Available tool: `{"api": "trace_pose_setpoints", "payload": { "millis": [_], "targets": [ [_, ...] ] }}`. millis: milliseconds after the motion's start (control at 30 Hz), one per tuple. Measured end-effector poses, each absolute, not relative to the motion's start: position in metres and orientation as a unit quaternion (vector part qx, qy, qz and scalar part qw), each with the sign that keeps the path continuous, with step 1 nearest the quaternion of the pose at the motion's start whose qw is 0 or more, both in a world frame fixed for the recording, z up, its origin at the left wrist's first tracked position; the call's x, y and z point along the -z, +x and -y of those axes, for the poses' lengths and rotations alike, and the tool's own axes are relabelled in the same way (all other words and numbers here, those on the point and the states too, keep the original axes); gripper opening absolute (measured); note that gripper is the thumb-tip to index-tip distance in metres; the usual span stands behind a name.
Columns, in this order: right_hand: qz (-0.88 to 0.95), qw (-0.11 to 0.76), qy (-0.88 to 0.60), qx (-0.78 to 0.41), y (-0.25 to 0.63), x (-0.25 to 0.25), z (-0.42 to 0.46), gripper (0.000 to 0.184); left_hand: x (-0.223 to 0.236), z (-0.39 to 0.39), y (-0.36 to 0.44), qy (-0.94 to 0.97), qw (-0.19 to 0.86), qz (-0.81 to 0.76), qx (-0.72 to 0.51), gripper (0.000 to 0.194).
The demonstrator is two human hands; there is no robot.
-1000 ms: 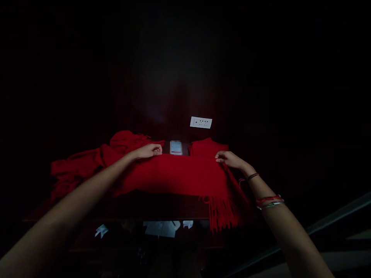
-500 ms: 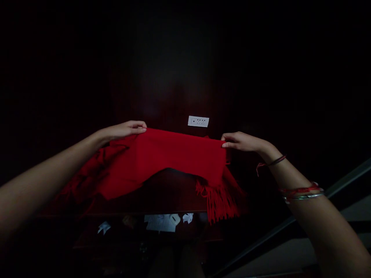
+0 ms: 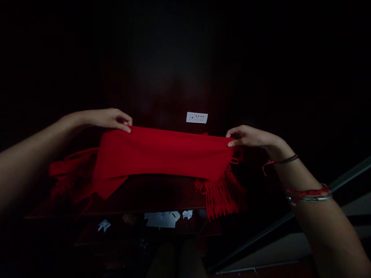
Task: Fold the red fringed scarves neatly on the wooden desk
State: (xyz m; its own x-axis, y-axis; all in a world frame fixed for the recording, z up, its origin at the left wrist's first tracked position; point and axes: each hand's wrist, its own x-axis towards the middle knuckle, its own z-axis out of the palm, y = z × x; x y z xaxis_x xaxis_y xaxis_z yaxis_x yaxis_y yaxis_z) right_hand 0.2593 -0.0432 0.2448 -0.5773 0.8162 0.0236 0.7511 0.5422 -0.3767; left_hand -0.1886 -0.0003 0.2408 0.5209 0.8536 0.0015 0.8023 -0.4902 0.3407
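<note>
A red scarf [image 3: 165,152] with fringed ends stretches between my two hands over a dark wooden surface [image 3: 174,195]. My left hand [image 3: 113,118] pinches its upper edge near the left, thumb in front. At the upper right corner, my right hand [image 3: 246,136] grips the same edge between thumb and fingers. Fringe hangs below the right end, past the front edge of the surface. On the left, a bunched part of the scarf lies loosely beyond the folded edge. Bracelets circle my right wrist and forearm.
Behind the scarf is a white socket plate [image 3: 197,117]. Below the surface's front edge lie a white paper [image 3: 160,220] and crumpled paper scraps [image 3: 104,225]. A metal rail [image 3: 261,239] slants across the lower right. Much of the scene is dark.
My left hand has moved left along the scarf's upper edge, and my right hand slightly right. The scarf is spread wider and flatter between them, its lower edge straighter.
</note>
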Motion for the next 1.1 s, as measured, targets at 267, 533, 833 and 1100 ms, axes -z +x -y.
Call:
{"api": "trace_pose_setpoints", "payload": {
  "millis": [267,533,833,1100],
  "targets": [
    [0.867,0.067,-0.493,-0.029,0.263,-0.243,0.027,0.014,-0.217,-0.018,-0.187,0.833,0.125,-0.526,-0.120,0.028],
    [0.843,0.129,-0.509,-0.115,0.276,-0.242,0.034,0.028,-0.216,-0.007,-0.188,0.834,0.194,-0.485,-0.179,0.028],
    [0.817,0.138,-0.521,-0.204,0.312,-0.237,0.023,0.023,-0.218,-0.025,-0.197,0.857,0.133,-0.490,-0.084,0.037],
    [0.773,-0.019,-0.629,-0.079,0.276,-0.124,-0.074,0.006,-0.075,-0.093,-0.167,0.806,0.156,-0.560,-0.107,0.039]
  ]
}}
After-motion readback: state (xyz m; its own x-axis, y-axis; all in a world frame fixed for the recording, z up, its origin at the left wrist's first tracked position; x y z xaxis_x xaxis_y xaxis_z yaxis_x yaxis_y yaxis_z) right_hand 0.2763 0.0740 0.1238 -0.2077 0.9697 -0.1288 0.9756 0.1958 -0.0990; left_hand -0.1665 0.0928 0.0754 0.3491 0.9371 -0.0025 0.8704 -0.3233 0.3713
